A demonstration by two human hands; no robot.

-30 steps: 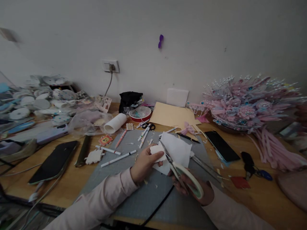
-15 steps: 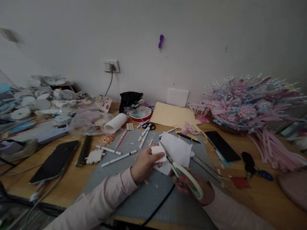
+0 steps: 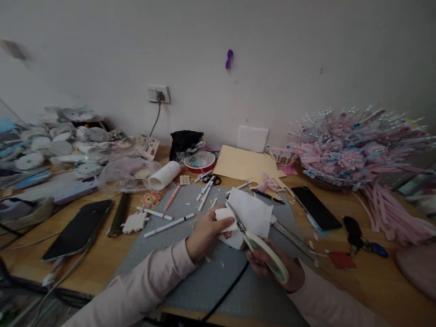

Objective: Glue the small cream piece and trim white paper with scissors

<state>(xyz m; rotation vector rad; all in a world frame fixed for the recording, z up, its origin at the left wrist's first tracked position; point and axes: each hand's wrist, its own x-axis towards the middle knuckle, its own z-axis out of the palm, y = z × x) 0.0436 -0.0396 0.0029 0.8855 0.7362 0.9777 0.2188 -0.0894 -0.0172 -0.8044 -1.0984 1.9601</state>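
Between the thumb and fingers of my left hand [image 3: 205, 230] is a small white paper piece [image 3: 225, 219]. My right hand [image 3: 269, 263] is wrapped round the pale handles of a pair of scissors [image 3: 252, 240], whose blades point up and left against the right edge of the small piece. Behind the blades lies a larger white sheet [image 3: 252, 211] on the grey cutting mat [image 3: 190, 288]. Whether the blades are fully closed is too small to tell.
Several white pens [image 3: 169, 225] lie left of my hands. Phones lie at left [image 3: 77, 229] and right [image 3: 316, 207]. Yellowish card [image 3: 241, 164], a red round container [image 3: 199, 162] and a paper roll [image 3: 164, 175] stand behind. A pink beaded decoration [image 3: 350, 150] fills the right back.
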